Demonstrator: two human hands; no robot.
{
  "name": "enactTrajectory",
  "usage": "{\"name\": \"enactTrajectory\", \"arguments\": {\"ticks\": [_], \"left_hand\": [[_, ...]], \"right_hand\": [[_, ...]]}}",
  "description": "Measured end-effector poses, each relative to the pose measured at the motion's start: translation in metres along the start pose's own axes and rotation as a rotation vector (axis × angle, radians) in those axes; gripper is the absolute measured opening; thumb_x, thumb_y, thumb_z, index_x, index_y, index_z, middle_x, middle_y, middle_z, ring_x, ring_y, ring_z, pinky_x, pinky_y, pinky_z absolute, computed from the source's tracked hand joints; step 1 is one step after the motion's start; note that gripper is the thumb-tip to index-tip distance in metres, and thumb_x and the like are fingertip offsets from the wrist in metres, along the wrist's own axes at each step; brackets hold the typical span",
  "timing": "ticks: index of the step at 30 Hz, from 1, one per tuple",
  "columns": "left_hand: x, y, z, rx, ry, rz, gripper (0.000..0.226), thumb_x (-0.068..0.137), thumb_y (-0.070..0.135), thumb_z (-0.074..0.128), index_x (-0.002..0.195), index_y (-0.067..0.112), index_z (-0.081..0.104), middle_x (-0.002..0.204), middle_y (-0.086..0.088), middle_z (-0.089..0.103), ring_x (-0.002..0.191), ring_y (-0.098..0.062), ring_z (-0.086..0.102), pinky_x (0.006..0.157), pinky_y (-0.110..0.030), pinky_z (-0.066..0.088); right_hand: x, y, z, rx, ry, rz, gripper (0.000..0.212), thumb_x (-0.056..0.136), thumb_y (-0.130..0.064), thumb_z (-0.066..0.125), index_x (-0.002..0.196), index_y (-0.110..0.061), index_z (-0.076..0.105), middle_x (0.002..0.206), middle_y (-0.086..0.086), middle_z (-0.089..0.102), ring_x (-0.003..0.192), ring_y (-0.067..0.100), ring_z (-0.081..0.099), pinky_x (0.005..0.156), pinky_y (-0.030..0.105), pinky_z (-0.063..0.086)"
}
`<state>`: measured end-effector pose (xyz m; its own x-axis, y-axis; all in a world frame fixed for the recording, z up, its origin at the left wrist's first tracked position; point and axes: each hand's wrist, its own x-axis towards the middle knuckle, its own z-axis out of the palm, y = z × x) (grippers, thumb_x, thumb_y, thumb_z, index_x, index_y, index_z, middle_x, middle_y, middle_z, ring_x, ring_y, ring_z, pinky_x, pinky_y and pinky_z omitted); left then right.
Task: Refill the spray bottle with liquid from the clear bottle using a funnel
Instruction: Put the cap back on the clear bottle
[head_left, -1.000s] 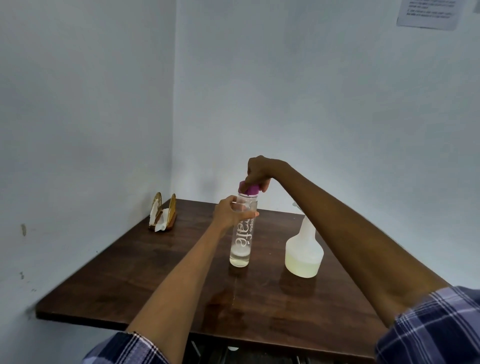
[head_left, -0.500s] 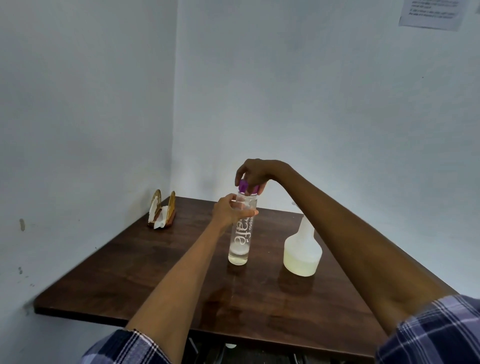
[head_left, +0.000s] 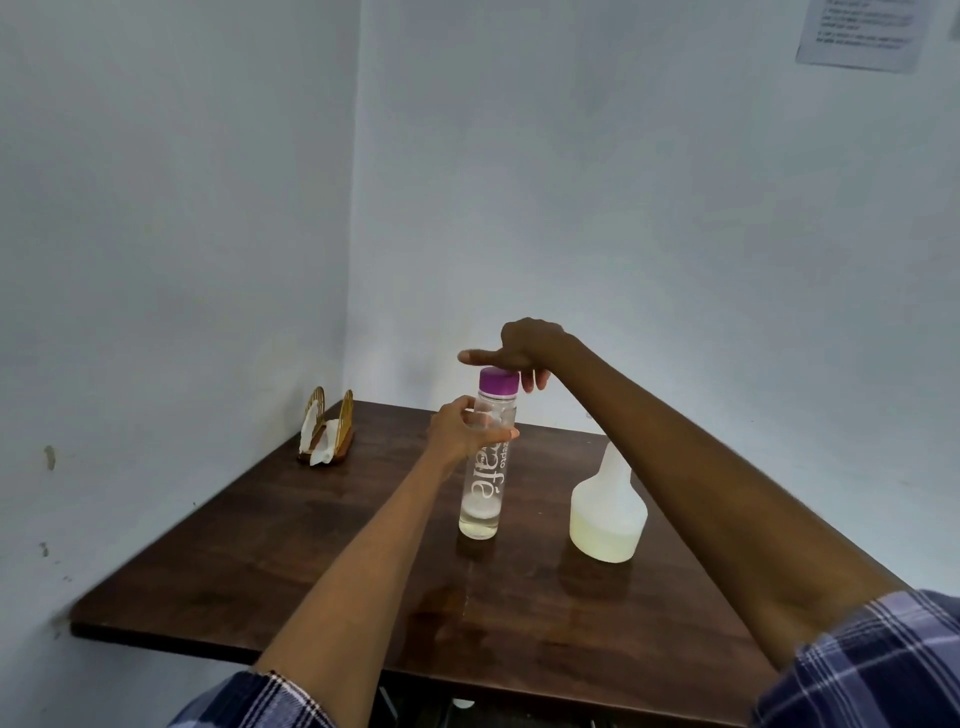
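Note:
A tall clear bottle (head_left: 484, 488) with white lettering and a purple cap (head_left: 498, 380) stands upright on the dark wooden table (head_left: 291, 561), a little liquid at its bottom. My left hand (head_left: 462, 428) grips its upper part. Just above the cap hovers my right hand (head_left: 519, 349), fingers spread and off the cap, holding nothing. To the right stands the white translucent spray bottle body (head_left: 608, 512) without a spray head, pale yellowish liquid in its lower part. My right forearm hides its neck top. I see no funnel.
A golden napkin holder (head_left: 328, 434) with white napkins sits at the table's far left corner, by the wall. White walls close in the table at left and back. A paper notice (head_left: 862, 31) hangs high on the right wall.
My right hand has let go of the purple cap and lifted slightly, fingers spreading. The left hand keeps its grip on the clear bottle, which stays in place.

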<state>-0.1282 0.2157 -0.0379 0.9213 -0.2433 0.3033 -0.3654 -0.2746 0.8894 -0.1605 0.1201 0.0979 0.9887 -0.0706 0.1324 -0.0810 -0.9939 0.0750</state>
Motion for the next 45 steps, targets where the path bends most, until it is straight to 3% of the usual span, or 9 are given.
{"name": "enactTrajectory", "arguments": {"ticks": [4, 8, 12, 15, 20, 23, 28, 39, 45], "left_hand": [[0.0, -0.001, 0.0, 0.012, 0.001, 0.002, 0.064, 0.068, 0.034, 0.082, 0.122, 0.012, 0.053, 0.124, -0.008, 0.062, 0.108, -0.023, 0.062, 0.093, -0.04, 0.052], [0.001, 0.001, 0.001, 0.022, 0.014, -0.001, 0.064, 0.069, 0.033, 0.081, 0.122, 0.011, 0.053, 0.126, -0.009, 0.061, 0.108, -0.024, 0.062, 0.093, -0.039, 0.052], [0.0, 0.001, 0.002, 0.017, 0.011, 0.001, 0.062, 0.068, 0.033, 0.082, 0.119, 0.012, 0.054, 0.122, -0.008, 0.063, 0.102, -0.021, 0.062, 0.091, -0.038, 0.052], [-0.001, 0.001, 0.002, 0.015, 0.011, 0.0, 0.061, 0.068, 0.033, 0.082, 0.118, 0.012, 0.055, 0.122, -0.007, 0.063, 0.097, -0.018, 0.061, 0.089, -0.036, 0.052], [-0.002, 0.001, 0.0, 0.022, 0.027, 0.0, 0.062, 0.067, 0.034, 0.083, 0.118, 0.013, 0.056, 0.121, -0.007, 0.064, 0.096, -0.017, 0.061, 0.086, -0.034, 0.053], [-0.002, 0.0, 0.001, 0.025, 0.019, 0.0, 0.061, 0.067, 0.034, 0.082, 0.118, 0.013, 0.055, 0.121, -0.007, 0.063, 0.094, -0.016, 0.06, 0.084, -0.032, 0.052], [-0.002, -0.001, -0.001, 0.04, 0.008, 0.004, 0.062, 0.068, 0.036, 0.081, 0.119, 0.012, 0.055, 0.121, -0.007, 0.063, 0.103, -0.021, 0.062, 0.092, -0.038, 0.053], [-0.003, 0.0, 0.0, 0.048, 0.011, -0.005, 0.066, 0.068, 0.038, 0.081, 0.122, 0.012, 0.053, 0.125, -0.008, 0.062, 0.109, -0.023, 0.062, 0.096, -0.042, 0.051], [-0.003, 0.0, 0.0, 0.044, 0.015, -0.005, 0.063, 0.068, 0.037, 0.081, 0.12, 0.012, 0.055, 0.123, -0.008, 0.063, 0.109, -0.023, 0.061, 0.096, -0.041, 0.05]], "right_hand": [[-0.004, 0.002, -0.006, 0.163, -0.088, -0.089, 0.083, 0.087, -0.073, 0.021, 0.123, -0.007, 0.055, 0.119, 0.012, 0.064, 0.09, 0.025, 0.065, 0.075, 0.035, 0.054], [-0.006, 0.008, -0.007, 0.106, 0.089, 0.011, 0.085, 0.084, -0.078, 0.016, 0.082, -0.007, 0.062, 0.063, 0.003, 0.067, 0.056, 0.016, 0.065, 0.07, 0.028, 0.045], [-0.002, 0.012, -0.004, 0.261, 0.013, -0.15, 0.061, 0.089, -0.059, 0.049, 0.12, -0.008, 0.06, 0.095, 0.005, 0.063, 0.085, 0.021, 0.063, 0.064, 0.026, 0.053], [-0.001, 0.012, 0.003, 0.218, -0.05, -0.164, 0.062, 0.082, -0.05, 0.066, 0.125, -0.006, 0.057, 0.105, 0.014, 0.066, 0.078, 0.021, 0.062, 0.057, 0.023, 0.051], [0.006, 0.005, 0.008, 0.132, -0.053, -0.118, 0.057, 0.079, -0.048, 0.07, 0.114, -0.003, 0.063, 0.094, 0.013, 0.067, 0.054, 0.015, 0.058, 0.058, 0.02, 0.049], [0.004, 0.004, 0.002, 0.163, -0.128, -0.174, 0.032, 0.085, -0.019, 0.068, 0.115, -0.008, 0.063, 0.104, 0.012, 0.063, 0.075, 0.021, 0.061, 0.059, 0.018, 0.048], [0.0, 0.009, -0.008, 0.216, -0.154, -0.276, 0.041, 0.078, 0.01, 0.06, 0.115, -0.007, 0.063, 0.121, 0.013, 0.063, 0.094, 0.021, 0.055, 0.063, 0.017, 0.047], [0.008, 0.007, 0.004, 0.173, -0.042, -0.15, 0.05, 0.078, -0.046, 0.073, 0.098, -0.001, 0.069, 0.088, 0.013, 0.069, 0.055, 0.018, 0.063, 0.068, 0.024, 0.055], [-0.001, 0.005, 0.008, -0.071, 0.1, -0.042, 0.071, 0.081, -0.078, 0.035, 0.057, -0.012, 0.049, 0.057, 0.001, 0.055, 0.053, 0.012, 0.051, 0.065, 0.027, 0.041]]}}
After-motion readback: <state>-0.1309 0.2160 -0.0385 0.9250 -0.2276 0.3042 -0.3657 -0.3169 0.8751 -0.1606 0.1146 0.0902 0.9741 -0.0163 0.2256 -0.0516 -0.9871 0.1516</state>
